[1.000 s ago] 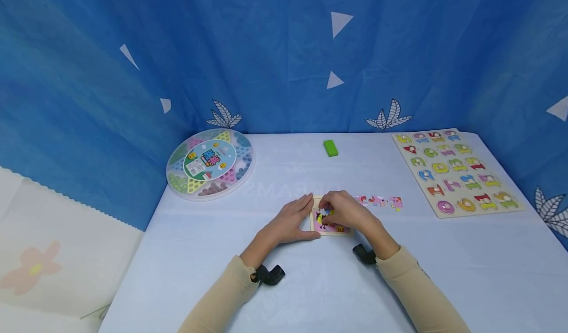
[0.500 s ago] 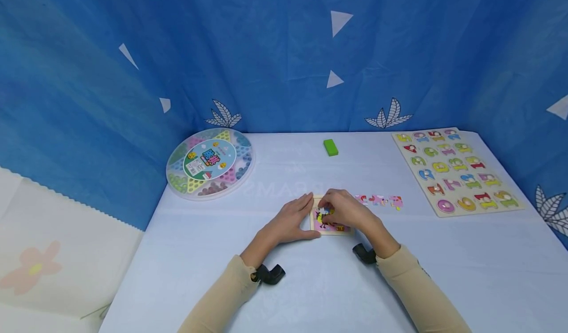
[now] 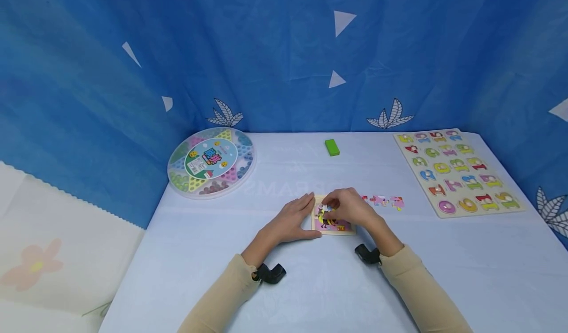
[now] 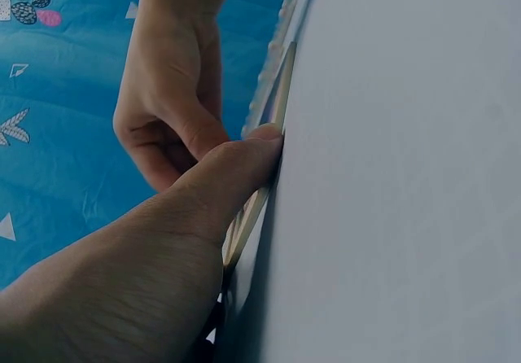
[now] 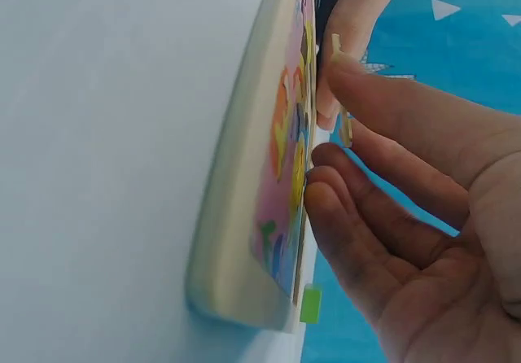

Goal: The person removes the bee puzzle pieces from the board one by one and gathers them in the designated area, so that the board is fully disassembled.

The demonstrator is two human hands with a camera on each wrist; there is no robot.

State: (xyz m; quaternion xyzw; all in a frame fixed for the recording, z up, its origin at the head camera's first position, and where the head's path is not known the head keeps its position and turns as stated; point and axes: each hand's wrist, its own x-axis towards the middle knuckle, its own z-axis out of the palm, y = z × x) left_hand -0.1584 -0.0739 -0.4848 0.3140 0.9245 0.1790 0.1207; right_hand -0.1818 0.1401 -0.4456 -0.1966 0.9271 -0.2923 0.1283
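A small jigsaw board [image 3: 343,233] with a pale wooden frame and a bee picture on pink lies flat on the table. My left hand [image 3: 290,222] rests along its left side with straight fingers, the thumb at the near edge. In the left wrist view the left thumb [image 4: 232,164] touches the frame's edge. My right hand [image 3: 350,208] is over the board's upper right part. Between its thumb and a finger it pinches a thin puzzle piece [image 5: 346,129], seen edge-on just above the picture in the right wrist view. The other right fingertips curl close to the board's surface.
Several pink puzzle pieces [image 3: 386,201] lie in a row right of the board. A green block [image 3: 332,147] sits farther back. A round Chinese checkers set [image 3: 212,163] is at the back left, a wooden letter-and-number board [image 3: 457,175] at the right. A blue curtain [image 3: 284,52] hangs behind.
My right fingers have risen slightly from the board with the puzzle piece between them, and more of the bee picture shows. The left hand has stayed at the frame.
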